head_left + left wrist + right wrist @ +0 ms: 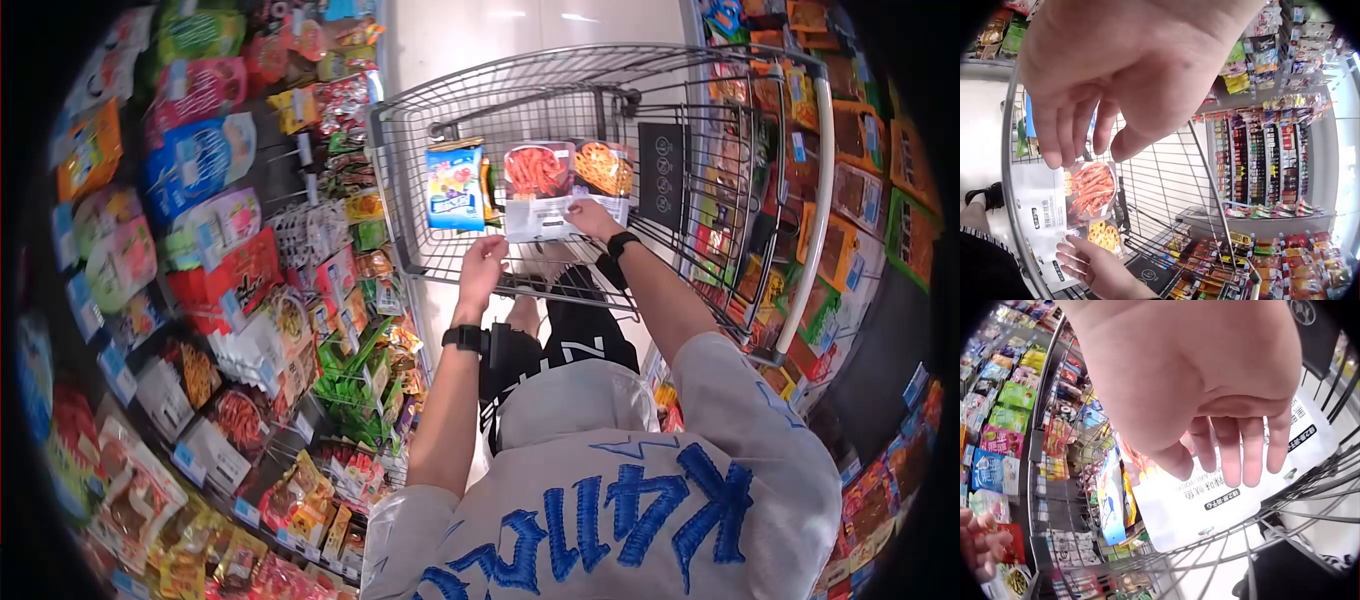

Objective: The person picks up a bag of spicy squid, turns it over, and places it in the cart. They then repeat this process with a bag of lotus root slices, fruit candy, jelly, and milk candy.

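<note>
Inside the wire shopping cart [470,115] two white snack bags stand side by side. One bag [538,172] pictures a red dish, the other bag [604,170] yellow-brown slices. To their left is a blue candy bag [455,190], with a yellow bag [1129,497] partly hidden behind it. My right hand [594,220] is over the lower part of the white bags, its fingers extended in the right wrist view. Near the cart's close rim, below the blue bag, my left hand [484,270] hangs with loosely bent fingers and holds nothing.
Shelves of packaged snacks [210,160] line the left side, and more snack packs [860,190] line the right. The cart's handle bar [808,220] is at the right. A black panel [664,175] hangs on the cart's wire side. Pale floor [460,22] runs ahead.
</note>
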`<state>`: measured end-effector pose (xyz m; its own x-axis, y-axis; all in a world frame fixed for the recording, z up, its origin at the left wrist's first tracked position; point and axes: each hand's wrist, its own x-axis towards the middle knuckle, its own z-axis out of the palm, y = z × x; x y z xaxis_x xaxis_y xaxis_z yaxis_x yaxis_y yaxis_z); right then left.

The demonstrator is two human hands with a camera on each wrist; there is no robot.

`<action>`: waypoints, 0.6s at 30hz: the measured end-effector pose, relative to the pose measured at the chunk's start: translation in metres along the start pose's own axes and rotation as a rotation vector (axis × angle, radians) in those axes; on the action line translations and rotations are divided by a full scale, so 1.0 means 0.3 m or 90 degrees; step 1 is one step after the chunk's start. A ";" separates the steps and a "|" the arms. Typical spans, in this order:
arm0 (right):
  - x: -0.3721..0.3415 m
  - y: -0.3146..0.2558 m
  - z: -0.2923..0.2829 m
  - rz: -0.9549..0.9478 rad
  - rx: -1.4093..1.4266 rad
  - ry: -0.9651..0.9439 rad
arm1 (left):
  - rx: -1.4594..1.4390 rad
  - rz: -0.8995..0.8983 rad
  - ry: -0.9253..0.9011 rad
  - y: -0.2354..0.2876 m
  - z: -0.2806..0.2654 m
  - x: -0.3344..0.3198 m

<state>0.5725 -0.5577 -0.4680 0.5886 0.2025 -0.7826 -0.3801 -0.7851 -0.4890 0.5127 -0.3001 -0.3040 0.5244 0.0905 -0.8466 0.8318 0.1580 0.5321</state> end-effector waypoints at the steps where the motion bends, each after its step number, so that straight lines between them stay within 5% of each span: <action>1: 0.028 0.014 0.000 -0.028 -0.019 0.037 | 0.040 0.000 0.000 -0.002 0.020 0.060; 6: 0.092 0.053 0.010 0.092 0.080 0.039 | 0.174 -0.035 0.012 -0.042 0.094 0.325; 9: 0.161 0.116 0.082 0.143 0.188 0.029 | 0.412 0.086 0.096 -0.127 0.113 0.480; 13: 0.141 0.091 0.107 0.105 0.329 0.003 | 0.417 0.135 0.175 -0.258 0.117 0.627; 15: 0.092 -0.002 0.060 0.191 0.513 0.001 | 0.296 -0.012 0.064 -0.224 0.121 0.644; 18: 0.092 0.000 0.047 0.197 0.518 -0.007 | 0.230 -0.021 0.007 -0.129 0.160 0.569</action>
<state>0.5787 -0.5437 -0.4951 0.3699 0.0579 -0.9273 -0.9160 -0.1439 -0.3744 0.5786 -0.3381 -0.4688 0.4960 0.1027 -0.8622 0.8599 -0.1959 0.4714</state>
